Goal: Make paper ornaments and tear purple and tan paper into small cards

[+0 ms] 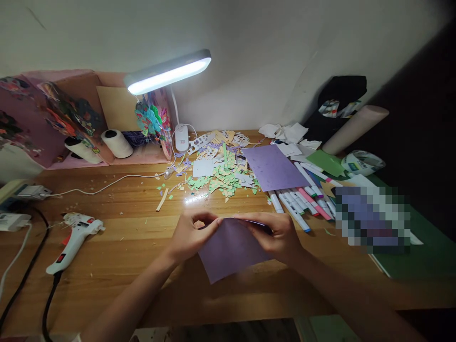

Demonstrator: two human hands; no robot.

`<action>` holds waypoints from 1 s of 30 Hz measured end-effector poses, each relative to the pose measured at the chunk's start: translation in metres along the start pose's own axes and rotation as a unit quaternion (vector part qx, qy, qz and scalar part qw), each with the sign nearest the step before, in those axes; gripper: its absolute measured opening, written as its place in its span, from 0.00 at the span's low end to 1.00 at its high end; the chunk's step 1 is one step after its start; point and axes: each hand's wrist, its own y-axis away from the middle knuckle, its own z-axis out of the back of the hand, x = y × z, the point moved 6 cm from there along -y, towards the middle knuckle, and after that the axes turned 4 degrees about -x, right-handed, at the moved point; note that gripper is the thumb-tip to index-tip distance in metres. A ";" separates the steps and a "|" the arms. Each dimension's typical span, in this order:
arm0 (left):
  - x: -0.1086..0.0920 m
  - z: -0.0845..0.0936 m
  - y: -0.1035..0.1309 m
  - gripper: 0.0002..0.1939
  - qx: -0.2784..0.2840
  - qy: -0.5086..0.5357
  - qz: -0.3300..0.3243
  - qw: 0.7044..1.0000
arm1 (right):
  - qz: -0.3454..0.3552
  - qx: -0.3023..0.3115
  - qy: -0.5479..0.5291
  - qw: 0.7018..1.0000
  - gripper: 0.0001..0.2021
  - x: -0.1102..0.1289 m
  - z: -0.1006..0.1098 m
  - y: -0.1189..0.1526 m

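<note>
A sheet of purple paper is held up over the front of the wooden table, its far edge pinched between both hands. My left hand grips that edge on the left, thumb on the near face. On the right, my right hand pinches the same edge, where the paper looks bent or folded over. The fingers behind the sheet are partly hidden. A second purple sheet lies beyond my right hand, on top of several markers.
Paper scraps are heaped beneath the lit lamp. A hot glue gun with a black cord lies at left. Behind it stands a pink box with thread spools. A tape roll and a green mat are at right.
</note>
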 end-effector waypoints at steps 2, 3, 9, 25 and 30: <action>0.006 0.003 -0.003 0.12 0.003 0.042 0.026 0.999 | -0.021 -0.026 0.002 0.999 0.12 -0.003 0.008 -0.002; 0.008 0.006 -0.005 0.12 0.002 0.062 0.034 0.998 | -0.034 -0.044 0.002 0.998 0.10 -0.005 0.012 -0.004; 0.017 0.032 -0.013 0.11 -0.041 0.077 0.035 0.996 | -0.095 -0.137 -0.023 0.986 0.06 -0.015 0.035 -0.012; 0.020 -0.003 -0.003 0.12 0.022 -0.013 0.000 1.000 | -0.138 -0.021 -0.041 0.989 0.09 -0.040 -0.003 -0.014; 0.011 -0.012 0.006 0.10 0.001 -0.085 -0.102 0.991 | -0.039 0.034 0.045 0.998 0.04 -0.025 -0.008 -0.015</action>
